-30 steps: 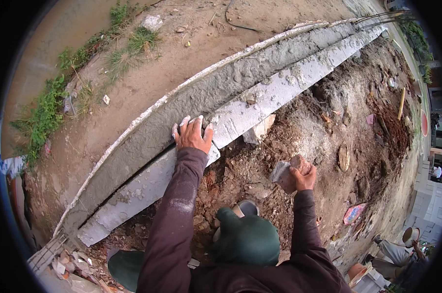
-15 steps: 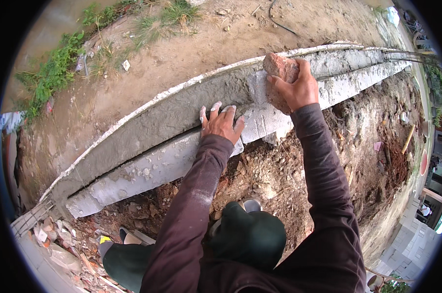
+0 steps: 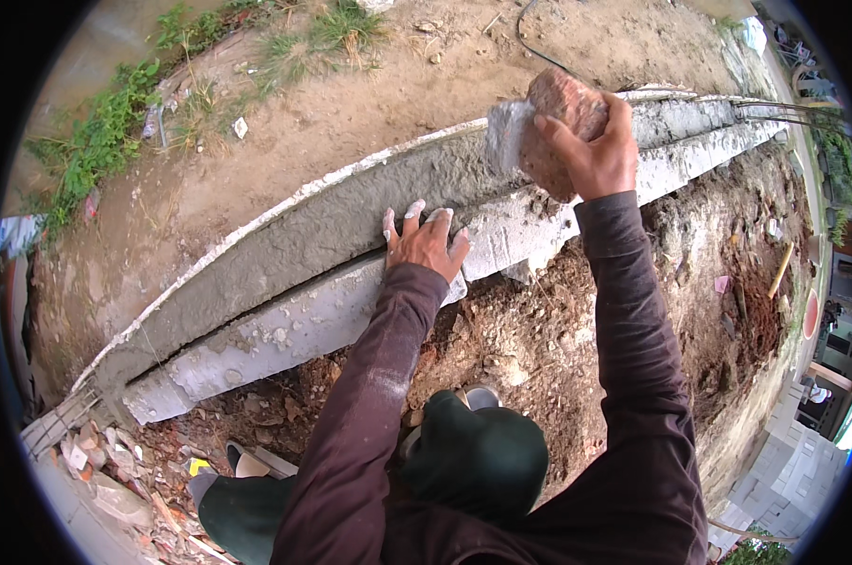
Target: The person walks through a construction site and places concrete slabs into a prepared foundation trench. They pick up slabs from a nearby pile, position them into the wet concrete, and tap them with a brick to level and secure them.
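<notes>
My right hand (image 3: 600, 155) grips a rough reddish chunk of masonry (image 3: 562, 118) with a flat grey face on its left side. The chunk is held above the right part of a long trough of wet grey concrete (image 3: 351, 207); whether it touches anything below cannot be told. My left hand (image 3: 426, 243) lies with fingers spread on the near pale block wall (image 3: 275, 330) of the trough, holding nothing. Whitish cement coats its fingertips, which reach over toward the concrete. A dark gap runs between the concrete and this wall left of that hand.
Bare sandy ground (image 3: 285, 141) lies beyond the trough's thin far edge. Steel bars stick out at its left end (image 3: 59, 414) and right end. Dug soil and rubble (image 3: 501, 348) fill the near side, around my legs. Grey blocks (image 3: 788, 471) are stacked at lower right.
My right hand has lifted the masonry chunk up and slightly to the right, away from the near wall. My left hand has stayed in place.
</notes>
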The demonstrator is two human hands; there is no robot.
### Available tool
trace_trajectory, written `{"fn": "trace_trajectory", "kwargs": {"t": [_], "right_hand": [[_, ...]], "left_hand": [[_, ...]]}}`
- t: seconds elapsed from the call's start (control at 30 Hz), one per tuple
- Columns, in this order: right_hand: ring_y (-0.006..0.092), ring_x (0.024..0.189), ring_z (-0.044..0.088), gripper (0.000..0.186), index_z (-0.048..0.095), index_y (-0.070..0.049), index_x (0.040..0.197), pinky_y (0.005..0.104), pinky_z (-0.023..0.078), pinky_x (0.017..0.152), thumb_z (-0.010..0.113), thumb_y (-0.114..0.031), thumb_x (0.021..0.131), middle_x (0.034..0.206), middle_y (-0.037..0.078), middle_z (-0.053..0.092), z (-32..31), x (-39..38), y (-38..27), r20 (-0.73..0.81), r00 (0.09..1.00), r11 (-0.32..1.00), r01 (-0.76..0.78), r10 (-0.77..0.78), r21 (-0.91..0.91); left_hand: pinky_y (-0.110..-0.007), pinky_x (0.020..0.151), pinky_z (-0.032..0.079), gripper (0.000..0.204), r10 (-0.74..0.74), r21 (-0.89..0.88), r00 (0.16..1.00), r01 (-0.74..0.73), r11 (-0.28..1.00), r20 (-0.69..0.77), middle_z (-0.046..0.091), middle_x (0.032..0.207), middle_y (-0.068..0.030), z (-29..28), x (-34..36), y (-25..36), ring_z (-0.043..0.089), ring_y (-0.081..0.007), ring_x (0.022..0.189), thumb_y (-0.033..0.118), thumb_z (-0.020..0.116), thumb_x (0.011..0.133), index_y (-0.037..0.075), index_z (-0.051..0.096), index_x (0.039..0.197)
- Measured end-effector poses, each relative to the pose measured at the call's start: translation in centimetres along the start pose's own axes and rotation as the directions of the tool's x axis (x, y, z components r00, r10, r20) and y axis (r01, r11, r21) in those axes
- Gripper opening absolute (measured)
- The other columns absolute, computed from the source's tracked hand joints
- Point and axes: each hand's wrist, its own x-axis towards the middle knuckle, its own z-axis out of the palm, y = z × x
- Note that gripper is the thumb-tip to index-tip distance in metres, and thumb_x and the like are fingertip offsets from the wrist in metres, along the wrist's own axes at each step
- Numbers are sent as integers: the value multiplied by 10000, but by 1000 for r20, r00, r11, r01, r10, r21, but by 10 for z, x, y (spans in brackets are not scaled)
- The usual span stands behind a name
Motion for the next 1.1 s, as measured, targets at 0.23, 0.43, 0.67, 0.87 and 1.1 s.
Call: {"fn": "trace_trajectory", "kwargs": {"t": [0.23, 0.43, 0.67, 0.87, 1.1], "right_hand": [[259, 694, 605, 617, 389, 37, 1044, 356, 504, 597, 715, -301, 644, 802, 195, 587, 13, -24, 13, 248, 965, 968, -18, 82, -250], [240, 652, 605, 643, 387, 55, 1039, 336, 496, 575, 724, -329, 650, 796, 216, 588, -6, 5, -14, -70, 997, 995, 34, -28, 88], [346, 786, 589, 639, 397, 12, 1078, 383, 466, 694, 701, -319, 624, 850, 245, 575, 12, -13, 2, 239, 954, 959, -119, 182, -255], [268, 650, 607, 569, 394, 39, 1040, 346, 505, 587, 703, -257, 665, 799, 206, 599, 5, 2, -14, 47, 995, 995, -89, 87, 46], [298, 744, 604, 646, 401, 42, 1034, 369, 484, 663, 721, -343, 627, 819, 232, 587, 7, -6, -4, 112, 992, 987, -34, 52, -160]], "left_hand": [[-457, 1026, 101, 417, 22, 6, 1000, -22, 1000, 10, 602, 1011, -115, 2, 4, 5, 406, -274, 1137, 346, 500, 776, 36, 567, 1047], [-457, 1029, 94, 426, 0, 0, 1000, 0, 1000, 5, 610, 983, -123, 0, 0, -5, 394, -271, 1151, 346, 510, 769, 42, 561, 1063], [-458, 1033, 84, 428, -10, 9, 996, 9, 1000, 93, 605, 1013, -96, -3, 3, 2, 380, -254, 1165, 350, 508, 772, 50, 555, 1074], [-458, 1035, 78, 426, -2, -13, 999, 2, 1000, 33, 605, 1015, -94, 2, 0, -3, 377, -248, 1170, 350, 513, 769, 51, 559, 1068], [-467, 1034, 69, 418, 16, -22, 1000, -16, 1000, 15, 603, 1018, -95, 4, -1, -5, 376, -247, 1173, 354, 509, 766, 62, 565, 1060]]}}
